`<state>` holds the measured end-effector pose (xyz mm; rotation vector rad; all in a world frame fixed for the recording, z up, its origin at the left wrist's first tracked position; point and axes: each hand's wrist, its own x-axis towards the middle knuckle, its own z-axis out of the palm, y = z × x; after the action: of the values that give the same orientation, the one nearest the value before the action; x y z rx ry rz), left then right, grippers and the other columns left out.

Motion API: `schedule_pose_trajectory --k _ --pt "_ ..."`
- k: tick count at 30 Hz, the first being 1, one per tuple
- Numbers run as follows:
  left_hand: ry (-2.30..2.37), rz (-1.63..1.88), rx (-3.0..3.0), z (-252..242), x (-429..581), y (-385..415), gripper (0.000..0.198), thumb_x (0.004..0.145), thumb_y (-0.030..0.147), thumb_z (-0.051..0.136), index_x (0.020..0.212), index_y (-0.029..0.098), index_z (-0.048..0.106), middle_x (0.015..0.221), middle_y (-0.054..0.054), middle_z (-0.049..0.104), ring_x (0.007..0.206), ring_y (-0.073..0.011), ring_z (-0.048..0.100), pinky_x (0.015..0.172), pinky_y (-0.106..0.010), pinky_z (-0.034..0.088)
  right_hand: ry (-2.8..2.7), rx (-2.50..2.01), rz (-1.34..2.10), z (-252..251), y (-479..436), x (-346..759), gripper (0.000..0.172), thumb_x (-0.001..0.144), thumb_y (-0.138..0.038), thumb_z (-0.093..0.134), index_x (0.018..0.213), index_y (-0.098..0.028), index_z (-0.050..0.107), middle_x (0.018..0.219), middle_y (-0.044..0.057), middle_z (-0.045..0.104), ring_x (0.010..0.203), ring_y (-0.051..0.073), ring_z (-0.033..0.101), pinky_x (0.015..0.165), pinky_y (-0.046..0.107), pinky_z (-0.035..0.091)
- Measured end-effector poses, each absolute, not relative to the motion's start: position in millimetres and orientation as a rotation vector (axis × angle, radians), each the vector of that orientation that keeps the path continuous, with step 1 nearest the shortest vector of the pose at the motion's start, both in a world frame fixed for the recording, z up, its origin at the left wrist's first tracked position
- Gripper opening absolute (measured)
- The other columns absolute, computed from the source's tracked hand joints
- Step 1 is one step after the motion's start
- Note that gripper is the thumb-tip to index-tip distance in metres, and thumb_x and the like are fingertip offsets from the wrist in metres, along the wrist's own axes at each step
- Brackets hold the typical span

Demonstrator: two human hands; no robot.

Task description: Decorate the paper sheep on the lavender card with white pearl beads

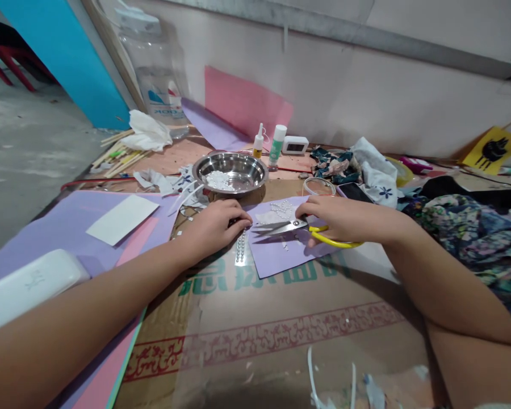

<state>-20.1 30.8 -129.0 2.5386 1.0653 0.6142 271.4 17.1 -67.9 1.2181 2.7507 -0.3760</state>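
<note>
The fingers of my left hand (215, 227) are pressed together on the upper end of a strip of stick-on rhinestones (241, 250), which hangs down from under them over the cardboard. My right hand (336, 218) holds scissors (283, 227) by their yellow handles, blades parted and pointing left toward my left fingertips. Beneath the blades lies a small purple sheet (272, 258). White pearl beads (283, 209) and small white scraps rest on it. Just behind my left hand stands a steel bowl (255, 184) with white pieces inside.
A glue stick (276, 146), a small glue bottle (259, 142) and a white digital clock (295, 145) stand along the wall. Purple sheets (68, 221) and a white case (34, 287) lie left. Patterned cloth (472, 244) is heaped at right. Cardboard (255, 341) covers the front.
</note>
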Motion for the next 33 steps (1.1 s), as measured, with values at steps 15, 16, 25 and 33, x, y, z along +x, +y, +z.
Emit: schedule_pose_trajectory --k 15,16,25,33 --pt "1.087 0.662 2.456 -129 -19 30 0.023 0.094 0.029 0.054 0.089 0.018 0.074 0.088 -0.005 0.072 0.084 -0.0197 0.065 0.082 -0.035 0.052 2.690 1.325 -0.233 -65 18 264 0.027 0.083 -0.044 0.071 0.102 -0.025 0.066 0.093 0.004 0.070 0.082 0.022 0.063 0.059 0.027 0.034" --pt "1.088 0.662 2.459 -128 -19 30 0.024 0.094 0.029 0.054 0.089 0.017 0.073 0.088 -0.005 0.071 0.084 -0.0197 0.065 0.082 -0.035 0.051 2.677 1.326 -0.218 -64 17 262 0.027 0.083 -0.043 0.071 0.102 -0.024 0.066 0.093 0.004 0.070 0.082 0.022 0.063 0.060 0.027 0.034" --pt "1.087 0.644 2.485 -130 -20 30 0.023 0.094 0.029 0.053 0.088 0.017 0.072 0.088 -0.006 0.070 0.084 -0.0195 0.064 0.081 -0.035 0.051 2.632 1.349 -0.123 -66 13 253 0.029 0.084 -0.044 0.072 0.104 -0.023 0.067 0.091 0.005 0.072 0.080 0.022 0.063 0.058 0.027 0.032" --pt "1.080 0.611 2.493 -131 -19 31 0.025 0.095 0.031 0.052 0.090 0.017 0.072 0.090 -0.006 0.069 0.086 -0.0203 0.063 0.084 -0.036 0.050 2.629 1.351 -0.220 -69 15 255 0.018 0.085 -0.035 0.070 0.099 -0.024 0.067 0.095 0.004 0.073 0.084 0.020 0.065 0.058 0.025 0.031"
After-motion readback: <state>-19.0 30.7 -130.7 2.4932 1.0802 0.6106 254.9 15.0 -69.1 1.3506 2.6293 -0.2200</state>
